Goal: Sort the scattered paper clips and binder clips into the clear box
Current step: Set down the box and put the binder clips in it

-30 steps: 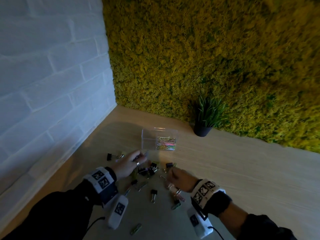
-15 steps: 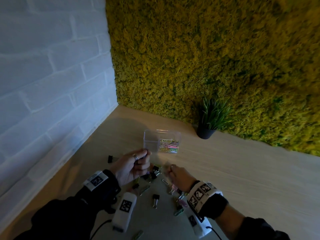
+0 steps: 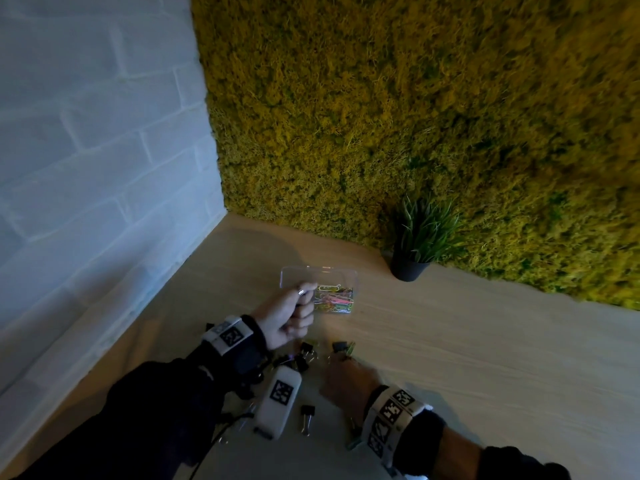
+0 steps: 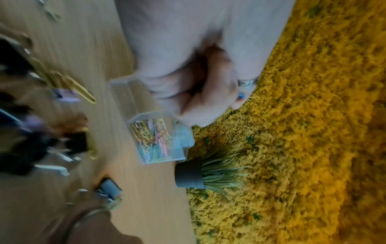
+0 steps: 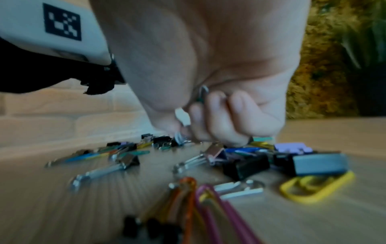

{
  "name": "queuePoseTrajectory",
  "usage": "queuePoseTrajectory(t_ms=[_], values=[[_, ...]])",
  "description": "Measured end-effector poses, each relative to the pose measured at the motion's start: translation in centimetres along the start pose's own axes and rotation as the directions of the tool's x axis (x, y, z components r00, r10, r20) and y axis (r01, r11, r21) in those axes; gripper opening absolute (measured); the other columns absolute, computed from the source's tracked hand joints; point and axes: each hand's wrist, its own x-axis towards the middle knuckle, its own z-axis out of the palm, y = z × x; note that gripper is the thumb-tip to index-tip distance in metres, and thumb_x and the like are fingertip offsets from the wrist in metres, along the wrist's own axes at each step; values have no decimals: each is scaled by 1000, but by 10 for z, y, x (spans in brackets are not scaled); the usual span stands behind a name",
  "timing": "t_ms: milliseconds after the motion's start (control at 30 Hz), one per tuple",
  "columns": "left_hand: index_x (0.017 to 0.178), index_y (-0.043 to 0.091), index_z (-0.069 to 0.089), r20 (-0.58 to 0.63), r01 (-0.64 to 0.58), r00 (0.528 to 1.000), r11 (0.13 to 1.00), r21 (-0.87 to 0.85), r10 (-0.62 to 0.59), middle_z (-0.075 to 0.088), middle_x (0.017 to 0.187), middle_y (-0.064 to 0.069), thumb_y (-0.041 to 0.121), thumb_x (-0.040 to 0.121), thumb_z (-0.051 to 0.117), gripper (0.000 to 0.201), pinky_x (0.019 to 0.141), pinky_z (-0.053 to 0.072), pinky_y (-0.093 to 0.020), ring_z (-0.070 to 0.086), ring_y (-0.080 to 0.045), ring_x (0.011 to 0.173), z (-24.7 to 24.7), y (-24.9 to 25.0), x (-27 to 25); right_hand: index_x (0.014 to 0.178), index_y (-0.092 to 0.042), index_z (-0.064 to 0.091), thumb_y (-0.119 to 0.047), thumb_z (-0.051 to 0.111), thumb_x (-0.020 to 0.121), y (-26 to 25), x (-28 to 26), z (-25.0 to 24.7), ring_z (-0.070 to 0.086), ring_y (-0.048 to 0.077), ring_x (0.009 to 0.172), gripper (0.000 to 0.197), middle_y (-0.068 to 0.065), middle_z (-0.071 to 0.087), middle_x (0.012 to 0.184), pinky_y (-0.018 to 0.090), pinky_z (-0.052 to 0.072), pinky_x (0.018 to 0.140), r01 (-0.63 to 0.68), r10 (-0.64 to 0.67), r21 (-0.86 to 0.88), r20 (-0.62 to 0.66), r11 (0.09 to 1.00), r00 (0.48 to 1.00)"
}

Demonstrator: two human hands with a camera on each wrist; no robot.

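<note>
The clear box (image 3: 294, 275) stands on the wooden table, and its right compartment holds coloured paper clips (image 3: 334, 299). My left hand (image 3: 291, 317) hovers as a fist over the box's left part. In the left wrist view its fingers (image 4: 208, 92) curl round something, with a blue bit (image 4: 241, 95) peeking out above the box (image 4: 125, 92). My right hand (image 3: 346, 379) reaches down into the scattered clips (image 3: 306, 355). Its curled fingers (image 5: 219, 118) grip a wire handle and a white piece. Black binder clips (image 5: 244, 166) and a yellow paper clip (image 5: 313, 188) lie nearby.
A small potted plant (image 3: 415, 251) stands behind and to the right of the box, against the moss wall (image 3: 415, 98). A white brick wall (image 3: 86, 150) borders the table on the left. Bare wood (image 3: 485, 341) stretches to the right.
My left hand has closed, risen from the clip pile and moved forward over the box. My right hand has stayed low on the pile.
</note>
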Motion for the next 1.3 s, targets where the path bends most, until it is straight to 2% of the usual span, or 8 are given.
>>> queuePoseTrajectory(t_ms=[133,267,433,567,800,933,1100,1300], values=[[56,20,34,-29,54,998,982,-182,-60,27,34,6,21,96,37,40,28,26,-10,26,-5,27,11,18,29,79,-13,56,-15,35,98,23,6,-29,52,-8,50,28,-5,64,69,5,27,48,-53,115,623,-60,780,992],[66,9,43,-76,103,988,948,-302,-132,42,38,1,14,98,29,36,35,40,-13,43,-9,31,16,29,54,61,-16,36,-11,30,96,48,11,-69,27,5,24,35,-7,34,32,9,18,34,-61,268,906,-59,419,962],[79,1,49,-187,125,965,947,-297,-186,52,82,-18,10,97,32,26,63,57,-34,53,-26,79,16,35,65,82,-8,40,-12,35,98,62,33,-101,49,29,70,18,12,44,71,30,29,62,21,125,426,-312,905,942],[108,-5,48,-244,123,950,952,-280,-195,32,140,-27,34,95,40,43,118,19,-49,29,-41,135,10,41,67,102,-3,50,-13,35,97,54,60,-112,59,35,96,19,22,59,101,38,40,74,2,50,137,-373,991,926],[131,-14,31,-106,284,946,942,-178,-305,24,147,-34,54,95,15,79,109,24,-40,36,-32,132,11,51,65,104,-8,65,-12,49,91,44,78,-123,59,29,107,20,13,63,113,30,44,85,-2,16,36,-417,999,909],[105,-2,41,-72,287,944,910,-300,-322,34,86,-25,56,92,30,61,100,35,-52,43,-32,81,4,46,76,108,-5,66,-4,52,89,41,69,-125,64,23,103,24,12,70,110,23,45,87,82,11,203,-421,976,907],[137,-2,33,-19,255,963,932,-255,-269,13,148,-36,36,94,43,58,91,46,-44,27,-43,137,5,49,55,102,-9,68,-12,56,89,53,46,-122,63,12,89,18,4,71,105,23,45,86,177,26,348,-507,921,861],[90,15,59,-57,-46,996,951,305,66,66,90,-3,14,93,49,11,48,52,-20,67,-12,67,-6,23,2,107,-10,64,-22,62,88,75,4,-82,56,7,81,22,2,66,100,15,44,78,176,-105,354,-211,919,972]])
